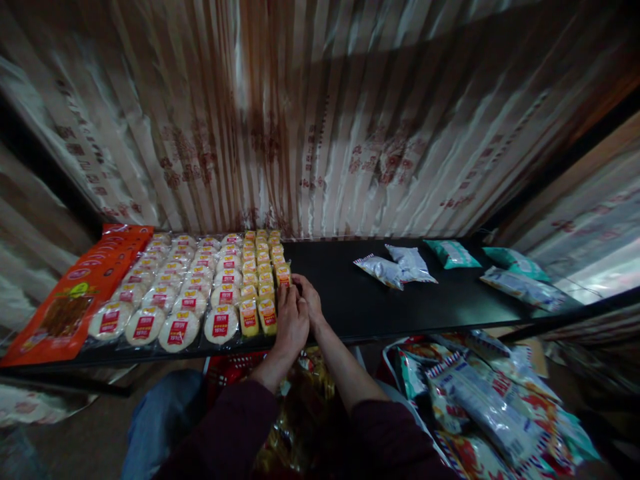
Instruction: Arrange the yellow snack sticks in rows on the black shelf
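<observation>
Both hands meet at the right end of the rows of small yellow wrapped snacks (pixel 249 317) on the black shelf. My left hand (pixel 291 319) has its fingers bent around a yellow snack packet (pixel 283 275) in the rightmost row. Beside it, my right hand (pixel 309 299) reaches to the same spot with curled fingers; what its fingertips hold, if anything, is hidden. Left of the yellow packets, several columns of round white wrapped crackers (pixel 221 325) with red labels lie overlapping.
An orange bag (pixel 83 290) lies at the shelf's left end. White-blue bags (pixel 410 264) and green bags (pixel 453 254) lie to the right on the black shelf (pixel 345 280). Below stand a basket of bags (pixel 493 403) and a red basket (pixel 225 368). Pleated fabric hangs behind.
</observation>
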The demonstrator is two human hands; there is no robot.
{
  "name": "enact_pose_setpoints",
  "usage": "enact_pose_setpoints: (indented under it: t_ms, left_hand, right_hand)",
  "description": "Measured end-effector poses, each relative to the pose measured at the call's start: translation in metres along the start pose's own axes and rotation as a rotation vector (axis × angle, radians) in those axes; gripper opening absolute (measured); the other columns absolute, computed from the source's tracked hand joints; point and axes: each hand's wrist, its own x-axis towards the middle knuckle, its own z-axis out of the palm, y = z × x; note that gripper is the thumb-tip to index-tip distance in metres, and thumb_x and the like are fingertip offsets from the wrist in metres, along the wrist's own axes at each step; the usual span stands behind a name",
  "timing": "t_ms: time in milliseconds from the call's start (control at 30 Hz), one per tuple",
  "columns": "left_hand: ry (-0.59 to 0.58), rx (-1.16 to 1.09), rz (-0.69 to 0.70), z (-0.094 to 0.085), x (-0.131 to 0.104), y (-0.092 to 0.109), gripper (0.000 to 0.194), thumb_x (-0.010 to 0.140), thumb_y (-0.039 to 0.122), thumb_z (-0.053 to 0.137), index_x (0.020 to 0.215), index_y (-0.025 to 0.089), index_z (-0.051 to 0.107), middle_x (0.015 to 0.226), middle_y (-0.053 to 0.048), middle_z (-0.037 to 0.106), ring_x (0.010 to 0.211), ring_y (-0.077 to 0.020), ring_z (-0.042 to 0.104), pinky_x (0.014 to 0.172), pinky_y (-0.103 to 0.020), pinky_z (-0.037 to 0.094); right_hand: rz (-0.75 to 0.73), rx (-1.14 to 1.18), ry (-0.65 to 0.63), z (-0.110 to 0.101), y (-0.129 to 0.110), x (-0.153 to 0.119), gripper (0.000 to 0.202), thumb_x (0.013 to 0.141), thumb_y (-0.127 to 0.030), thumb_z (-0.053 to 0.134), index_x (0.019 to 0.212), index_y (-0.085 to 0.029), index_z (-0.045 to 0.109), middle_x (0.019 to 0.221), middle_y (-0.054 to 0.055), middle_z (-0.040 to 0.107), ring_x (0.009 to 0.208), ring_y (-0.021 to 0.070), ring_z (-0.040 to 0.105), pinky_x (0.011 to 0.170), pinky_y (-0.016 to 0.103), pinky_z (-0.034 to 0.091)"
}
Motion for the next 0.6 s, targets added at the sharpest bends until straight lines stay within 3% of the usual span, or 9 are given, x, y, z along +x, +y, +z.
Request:
enact_pose_setpoints:
  t_ms: [133, 367, 467, 600]
  left_hand:
    - [0.014, 0.001, -0.01, 0.001, 0.001, 0.0, 0.05, 0.084, 0.026, 0.041, 0.13, 0.01, 0.05, 0.149, -0.015, 0.035, 0.142, -0.0244, 0.023, 0.118, -0.041, 0.016]
    - [0.023, -0.003, -0.031, 0.001, 0.004, 0.002, 0.05, 0.086, 0.027, 0.038, 0.131, 0.009, 0.049, 0.15, -0.016, 0.033, 0.142, -0.0242, 0.022, 0.117, -0.041, 0.015]
    - [0.022, -0.002, -0.055, 0.001, 0.006, 0.002, 0.052, 0.086, 0.028, 0.039, 0.134, 0.01, 0.046, 0.15, -0.015, 0.034, 0.142, -0.0237, 0.023, 0.118, -0.04, 0.015]
    - [0.016, -0.001, -0.054, 0.003, 0.006, 0.003, 0.053, 0.087, 0.031, 0.038, 0.134, 0.008, 0.046, 0.15, -0.017, 0.033, 0.143, -0.0249, 0.021, 0.118, -0.041, 0.013]
  right_hand:
    - [-0.02, -0.07, 0.014, 0.001, 0.005, 0.005, 0.033, 0.073, -0.026, 0.057, 0.104, -0.026, 0.067, 0.102, 0.003, 0.067, 0.097, 0.0215, 0.059, 0.092, 0.038, 0.045]
    - [-0.028, 0.003, 0.002, 0.003, 0.013, 0.018, 0.029, 0.075, -0.031, 0.057, 0.1, -0.025, 0.07, 0.109, 0.005, 0.066, 0.105, 0.0221, 0.058, 0.097, 0.04, 0.044]
    - [0.02, 0.084, 0.025, 0.005, 0.012, 0.022, 0.032, 0.078, -0.04, 0.056, 0.101, -0.023, 0.07, 0.112, 0.006, 0.067, 0.108, 0.0228, 0.058, 0.1, 0.041, 0.043]
    - [0.112, 0.256, 0.058, 0.01, 0.004, 0.021, 0.052, 0.083, -0.06, 0.047, 0.115, -0.022, 0.065, 0.124, 0.007, 0.063, 0.118, 0.0224, 0.054, 0.106, 0.04, 0.039]
